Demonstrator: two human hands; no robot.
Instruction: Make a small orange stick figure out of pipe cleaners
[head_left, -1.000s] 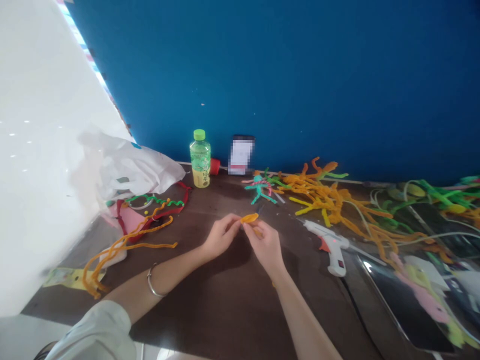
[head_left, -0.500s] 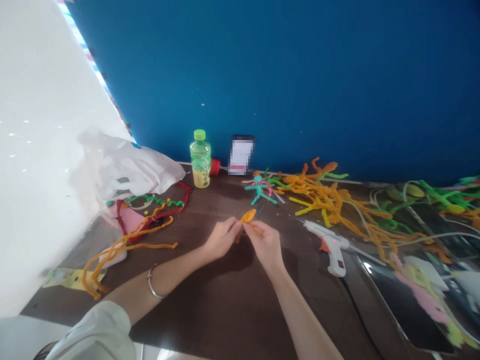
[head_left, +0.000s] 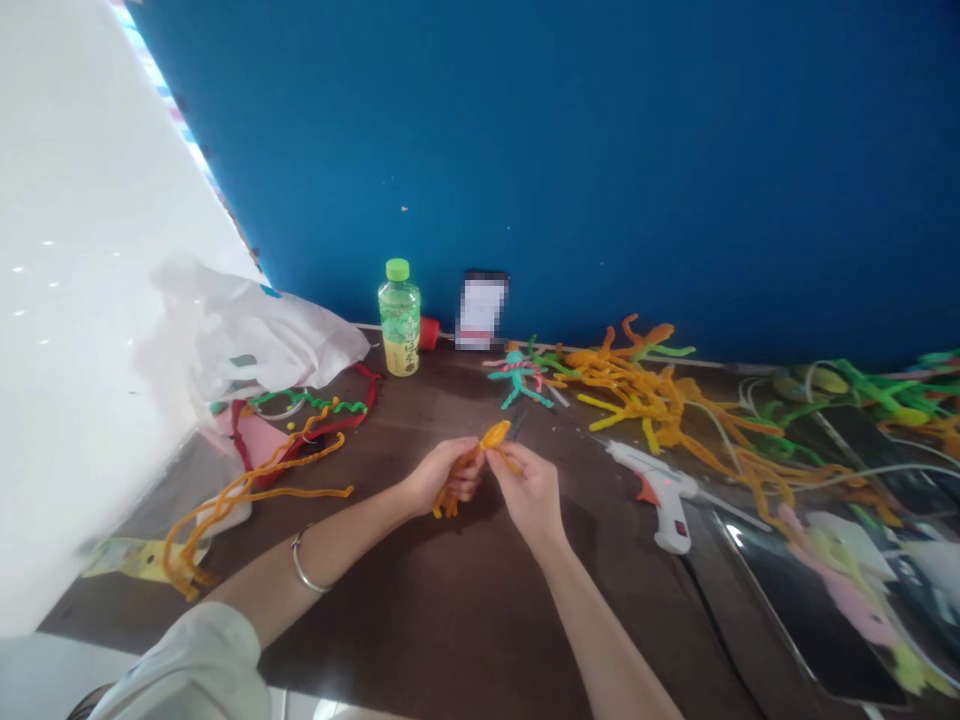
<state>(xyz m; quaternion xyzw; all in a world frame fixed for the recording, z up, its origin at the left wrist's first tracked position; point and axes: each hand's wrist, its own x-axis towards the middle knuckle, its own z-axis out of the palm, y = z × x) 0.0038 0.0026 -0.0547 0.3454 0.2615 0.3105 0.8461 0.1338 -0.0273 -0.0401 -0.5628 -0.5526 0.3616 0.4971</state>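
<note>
Between my two hands, over the middle of the dark table, is an orange pipe cleaner figure (head_left: 496,434) with a rounded loop at its top. My left hand (head_left: 448,475) is closed around its lower part, and several orange ends hang out below the fingers. With thumb and fingers pinched, my right hand (head_left: 529,486) grips it just under the loop. Exactly what lies between the fingertips is hidden. Just beyond my hands, a small teal and pink pipe cleaner figure (head_left: 517,378) lies on the table.
A white glue gun (head_left: 670,495) lies to the right, its black cord running toward me. Behind it is a heap of orange pipe cleaner pieces (head_left: 660,395). A green-capped bottle (head_left: 400,325) and a phone (head_left: 481,312) stand near the blue wall. Loose orange pipe cleaners (head_left: 247,495) lie left.
My left hand has turned and curled around the lower part of the orange figure, so its hanging ends now show below the fingers. My right hand stays nearly in place.
</note>
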